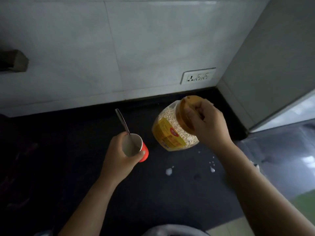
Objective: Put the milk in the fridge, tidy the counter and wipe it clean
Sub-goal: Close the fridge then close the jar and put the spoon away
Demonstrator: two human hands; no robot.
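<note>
Below both grips, dark worktop [68, 150] flecked with white spills [169, 171]; left hand [119, 155] clasps cup [134, 147] with spoon [123, 122], right hand [207, 124] clamps tilted oats jar [172, 130] by lid; tiled wall [102, 48] behind.

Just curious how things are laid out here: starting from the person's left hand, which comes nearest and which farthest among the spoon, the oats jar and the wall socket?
1. Spoon: stands in the cup that the left hand holds.
2. Oats jar: to the right, tilted, in the right hand's grip at its lid.
3. Wall socket: farthest, up on the tiled wall at the back right.
</note>
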